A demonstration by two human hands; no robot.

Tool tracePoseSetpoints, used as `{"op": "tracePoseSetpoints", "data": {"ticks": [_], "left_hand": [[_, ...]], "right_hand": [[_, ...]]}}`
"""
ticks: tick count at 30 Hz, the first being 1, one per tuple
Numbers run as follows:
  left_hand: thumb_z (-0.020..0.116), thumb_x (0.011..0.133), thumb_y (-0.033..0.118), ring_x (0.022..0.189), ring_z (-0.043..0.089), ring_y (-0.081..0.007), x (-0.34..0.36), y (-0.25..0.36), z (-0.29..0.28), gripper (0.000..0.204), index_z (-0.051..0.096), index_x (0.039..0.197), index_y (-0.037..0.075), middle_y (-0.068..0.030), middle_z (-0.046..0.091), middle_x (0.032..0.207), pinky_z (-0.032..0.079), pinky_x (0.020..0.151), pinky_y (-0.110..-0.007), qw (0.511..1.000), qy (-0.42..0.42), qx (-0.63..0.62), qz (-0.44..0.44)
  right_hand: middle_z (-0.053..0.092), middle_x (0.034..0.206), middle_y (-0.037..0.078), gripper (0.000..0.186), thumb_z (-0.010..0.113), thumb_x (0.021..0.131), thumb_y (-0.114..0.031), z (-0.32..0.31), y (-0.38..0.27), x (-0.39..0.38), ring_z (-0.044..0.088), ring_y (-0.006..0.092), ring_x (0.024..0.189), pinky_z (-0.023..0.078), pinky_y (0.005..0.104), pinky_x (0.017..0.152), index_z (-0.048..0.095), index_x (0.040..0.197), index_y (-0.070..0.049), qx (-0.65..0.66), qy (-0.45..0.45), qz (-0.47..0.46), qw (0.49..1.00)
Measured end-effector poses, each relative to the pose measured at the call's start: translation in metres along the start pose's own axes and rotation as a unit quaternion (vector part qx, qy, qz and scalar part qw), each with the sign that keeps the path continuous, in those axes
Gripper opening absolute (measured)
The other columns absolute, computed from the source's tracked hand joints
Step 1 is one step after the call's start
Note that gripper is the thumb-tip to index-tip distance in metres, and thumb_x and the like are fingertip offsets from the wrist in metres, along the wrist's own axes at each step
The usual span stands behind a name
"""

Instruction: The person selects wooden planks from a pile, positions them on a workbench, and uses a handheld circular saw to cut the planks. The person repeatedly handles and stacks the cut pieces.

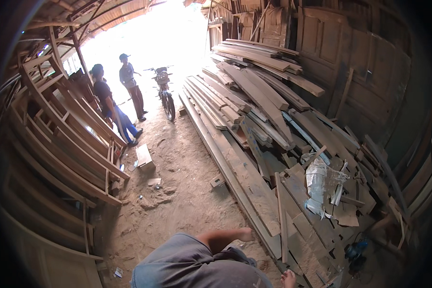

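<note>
Grey fabric of my clothing fills the bottom centre. A bare limb reaches rightward from behind it; its end is too unclear to identify as my left hand. My right hand shows at the lower edge with curled fingers, beside long planks lying along the dirt floor; what it holds, if anything, is hidden. A crumpled white wrapped bundle lies on the wood pile at right, above a blue and black object too small to make out.
Wooden frames lean along the left. Two people stand near a parked motorbike in the bright opening. Wooden scraps lie on the dirt floor. Old door panels stand behind the planks.
</note>
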State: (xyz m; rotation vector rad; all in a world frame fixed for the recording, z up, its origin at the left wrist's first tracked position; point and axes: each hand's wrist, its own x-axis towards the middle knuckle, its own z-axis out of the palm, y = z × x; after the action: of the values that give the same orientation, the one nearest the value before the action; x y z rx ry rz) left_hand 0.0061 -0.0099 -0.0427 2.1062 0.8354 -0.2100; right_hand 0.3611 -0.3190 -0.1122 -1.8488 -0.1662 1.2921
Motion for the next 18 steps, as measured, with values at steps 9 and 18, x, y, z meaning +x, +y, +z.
{"op": "tracePoseSetpoints", "data": {"ticks": [9,18], "left_hand": [[0.058,0.1,0.049,0.11,0.068,-0.0432,0.037,-0.008,0.018,0.05,0.076,0.108,0.003,-0.023,0.072,0.113,0.054,0.094,-0.053,0.996,0.045,0.016,-0.072],[0.057,0.101,0.051,0.112,0.067,-0.0436,0.044,-0.029,0.004,0.053,0.076,0.114,0.002,-0.0251,0.071,0.118,0.055,0.096,-0.051,0.997,0.071,0.031,0.024]], "right_hand": [[0.069,0.105,0.009,0.024,0.063,0.104,-0.024,-0.008,-0.022,-0.015,0.066,0.0227,0.092,0.055,0.0367,0.077,0.071,0.115,-0.004,-0.13,-0.038,-0.002,0.991],[0.066,0.106,0.013,0.018,0.064,0.101,-0.012,0.006,-0.049,-0.013,0.065,0.0273,0.094,0.055,0.0393,0.079,0.069,0.115,-0.003,-0.191,-0.077,-0.022,0.978]]}}
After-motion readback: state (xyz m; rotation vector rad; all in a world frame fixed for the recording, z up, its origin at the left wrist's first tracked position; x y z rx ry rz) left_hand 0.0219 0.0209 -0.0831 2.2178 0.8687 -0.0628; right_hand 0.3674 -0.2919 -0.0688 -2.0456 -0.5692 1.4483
